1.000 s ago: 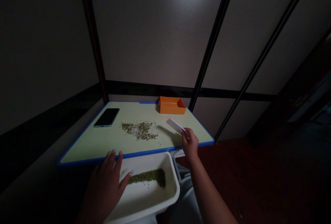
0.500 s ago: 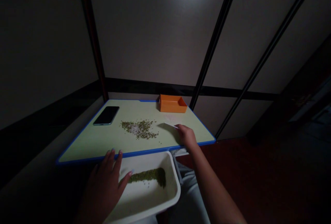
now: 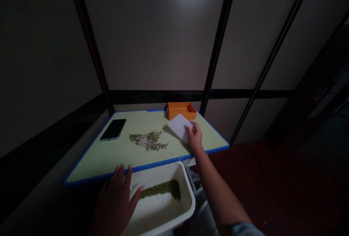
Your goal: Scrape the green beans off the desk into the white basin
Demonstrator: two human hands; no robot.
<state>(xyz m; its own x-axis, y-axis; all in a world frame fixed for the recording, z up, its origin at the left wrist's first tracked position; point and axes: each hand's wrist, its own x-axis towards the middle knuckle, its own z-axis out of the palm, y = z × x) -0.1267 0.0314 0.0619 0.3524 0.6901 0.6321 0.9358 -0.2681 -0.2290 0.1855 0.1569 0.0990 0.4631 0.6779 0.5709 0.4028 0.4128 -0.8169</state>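
My right hand [image 3: 195, 134] pinches a thin white card [image 3: 180, 125], tilted above the right part of the table, its broad face turned toward me. Left of the card lies a loose scatter of small green grains [image 3: 152, 141] mixed with whitish bits. My left hand [image 3: 120, 192] has its fingers spread over the left side of a white plastic tub [image 3: 188, 192], fingertips at the table's blue edge. Inside the tub, a band of green grains [image 3: 163, 188] runs along the far side; my left hand hides the tub's left end.
The pale green table [image 3: 95, 161] has a blue rim. A black-screened phone [image 3: 113, 129] lies on its left side. An orange open box [image 3: 181, 110] stands at the back right. Wall panels [image 3: 158, 47] rise behind the table.
The white card has turned from nearly edge-on to showing its broad face, and my right hand has risen slightly. My left hand stays over the tub. The view has shifted a little.
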